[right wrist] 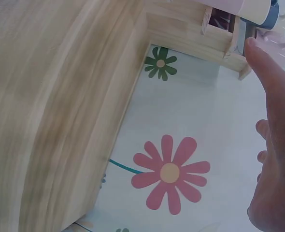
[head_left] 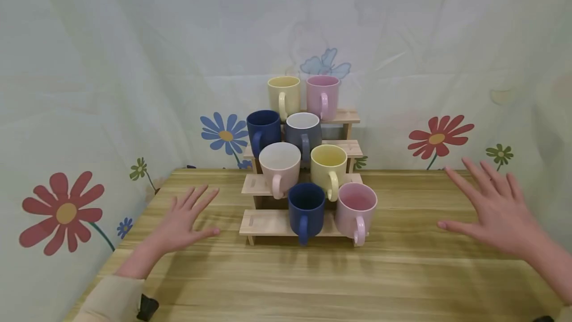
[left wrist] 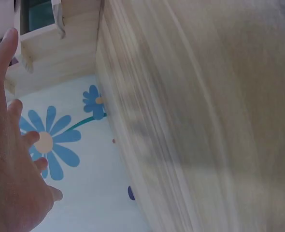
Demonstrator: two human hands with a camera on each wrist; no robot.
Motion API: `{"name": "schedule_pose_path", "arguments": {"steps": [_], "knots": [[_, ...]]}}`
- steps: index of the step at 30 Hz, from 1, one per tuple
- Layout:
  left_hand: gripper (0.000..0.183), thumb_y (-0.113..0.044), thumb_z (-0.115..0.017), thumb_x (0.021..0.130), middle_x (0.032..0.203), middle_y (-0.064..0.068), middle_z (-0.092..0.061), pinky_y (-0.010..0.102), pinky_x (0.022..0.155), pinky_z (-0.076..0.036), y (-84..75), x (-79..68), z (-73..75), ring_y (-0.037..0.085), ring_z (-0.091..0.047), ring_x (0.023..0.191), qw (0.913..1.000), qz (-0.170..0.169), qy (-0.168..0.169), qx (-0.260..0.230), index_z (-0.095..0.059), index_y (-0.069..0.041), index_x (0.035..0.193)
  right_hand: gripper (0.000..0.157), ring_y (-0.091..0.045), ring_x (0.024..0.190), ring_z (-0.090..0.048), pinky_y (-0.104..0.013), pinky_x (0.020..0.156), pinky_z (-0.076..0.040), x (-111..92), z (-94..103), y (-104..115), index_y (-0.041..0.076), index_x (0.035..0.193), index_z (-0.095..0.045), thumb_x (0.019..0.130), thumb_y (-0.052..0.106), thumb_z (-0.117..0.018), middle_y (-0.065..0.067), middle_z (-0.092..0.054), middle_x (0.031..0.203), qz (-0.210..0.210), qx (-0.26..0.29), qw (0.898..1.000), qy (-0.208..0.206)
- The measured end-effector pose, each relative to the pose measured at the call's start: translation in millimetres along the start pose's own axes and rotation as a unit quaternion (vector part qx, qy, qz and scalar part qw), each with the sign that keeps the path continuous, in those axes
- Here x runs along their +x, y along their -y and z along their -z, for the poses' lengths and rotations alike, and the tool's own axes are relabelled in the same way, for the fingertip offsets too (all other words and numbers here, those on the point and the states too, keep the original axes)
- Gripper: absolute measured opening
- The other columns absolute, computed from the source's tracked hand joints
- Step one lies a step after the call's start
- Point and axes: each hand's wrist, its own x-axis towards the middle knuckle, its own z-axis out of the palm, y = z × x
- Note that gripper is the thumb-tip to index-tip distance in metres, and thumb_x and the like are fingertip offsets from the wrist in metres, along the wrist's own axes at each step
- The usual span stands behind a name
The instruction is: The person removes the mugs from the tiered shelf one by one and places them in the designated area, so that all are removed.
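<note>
My left hand [head_left: 180, 222] hovers over the table left of a stepped wooden rack [head_left: 263, 222], fingers spread and holding nothing. On the right, my right hand [head_left: 496, 207] is held in the air with fingers splayed, farther from the rack. Two mugs sit on each tier. At the top are a yellow mug [head_left: 286, 98] and a pink mug [head_left: 328, 98]. Below them stand a navy mug [head_left: 263, 130] and a grey mug [head_left: 299, 133], then a pale pink mug [head_left: 286, 170] and another yellow mug [head_left: 323, 168]. The lowest tier bears a navy mug [head_left: 307, 212] and a pink mug [head_left: 353, 212].
The rack stands toward the back of a wood-grain table [head_left: 286, 282]. Behind it hangs a pale curtain [head_left: 201, 39] printed with flowers and butterflies. All the mug handles face the front. The left part of the lowest tier is bare wood.
</note>
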Motion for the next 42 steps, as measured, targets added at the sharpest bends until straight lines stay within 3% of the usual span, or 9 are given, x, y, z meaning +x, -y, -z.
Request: {"name": "schedule_pose_path", "arguments": {"steps": [8, 17, 24, 29, 33, 36, 42], "knots": [[0.092, -0.055, -0.070, 0.085, 0.162, 0.019, -0.025, 0.080, 0.107, -0.024, -8.8, 1.0, -12.4, 0.054, -0.026, 0.143, 0.9994, -0.003, -0.002, -0.036, -0.026, -0.022, 0.158, 0.121, -0.039, 0.153, 0.001, -0.067, 0.121, 0.011, 10.1, 5.6, 2.1, 0.029, 0.160, -0.015, 0.064, 0.067, -0.079, -0.008, -0.002, 0.169, 0.014, -0.010, 1.000, -0.019], [0.091, -0.051, -0.070, 0.087, 0.160, 0.022, -0.027, 0.074, 0.107, -0.033, -15.6, 3.3, -22.4, 0.050, -0.033, 0.141, 0.9961, -0.010, -0.003, -0.087, -0.021, -0.026, 0.159, 0.122, -0.039, 0.153, -0.003, -0.066, 0.122, 0.007, 23.1, 14.6, 7.0, 0.032, 0.160, -0.012, 0.064, 0.067, -0.079, -0.005, -0.001, 0.169, 0.023, -0.016, 0.999, -0.031], [0.090, -0.049, -0.070, 0.088, 0.154, 0.021, -0.038, 0.068, 0.103, -0.043, -24.5, 6.0, -23.7, 0.046, -0.045, 0.133, 0.9932, 0.014, 0.001, -0.116, -0.020, -0.027, 0.159, 0.120, -0.039, 0.152, -0.008, -0.069, 0.121, 0.001, 34.6, 21.2, 10.4, 0.032, 0.160, -0.015, 0.064, 0.066, -0.079, -0.004, -0.005, 0.169, 0.034, -0.012, 0.999, -0.040], [0.086, -0.040, -0.073, 0.088, 0.135, 0.021, -0.052, 0.052, 0.090, -0.056, -28.5, 9.4, -24.8, 0.037, -0.059, 0.113, 0.9818, 0.051, 0.013, -0.182, -0.025, -0.021, 0.158, 0.120, -0.037, 0.153, -0.007, -0.071, 0.119, -0.003, 41.6, 25.9, 13.6, 0.033, 0.159, -0.015, 0.064, 0.064, -0.081, -0.006, -0.010, 0.168, 0.034, -0.007, 0.998, -0.044], [0.085, -0.040, -0.073, 0.088, 0.127, 0.019, -0.055, 0.038, 0.086, -0.059, -29.0, 12.8, -26.0, 0.031, -0.061, 0.107, 0.9662, 0.083, 0.021, -0.243, -0.028, -0.018, 0.156, 0.119, -0.037, 0.153, -0.005, -0.071, 0.120, -0.001, 46.1, 29.3, 16.6, 0.033, 0.159, -0.017, 0.064, 0.063, -0.082, -0.009, -0.014, 0.166, 0.028, 0.001, 0.999, -0.044], [0.085, -0.041, -0.073, 0.088, 0.126, 0.019, -0.056, 0.030, 0.082, -0.059, -29.7, 14.3, -26.6, 0.025, -0.062, 0.104, 0.9592, 0.096, 0.022, -0.265, -0.028, -0.018, 0.156, 0.118, -0.036, 0.153, -0.006, -0.071, 0.119, -0.003, 49.3, 31.4, 18.5, 0.032, 0.159, -0.020, 0.063, 0.061, -0.083, -0.010, -0.015, 0.166, 0.030, 0.006, 0.998, -0.050], [0.080, -0.032, -0.073, 0.090, 0.126, 0.021, -0.058, 0.028, 0.080, -0.060, -32.4, 15.7, -28.8, 0.022, -0.066, 0.101, 0.9488, 0.096, 0.020, -0.300, -0.030, -0.013, 0.155, 0.115, -0.038, 0.149, -0.013, -0.069, 0.119, -0.009, 58.5, 37.3, 23.6, 0.030, 0.158, -0.022, 0.065, 0.063, -0.080, -0.008, -0.015, 0.166, 0.044, 0.001, 0.997, -0.061]]}}
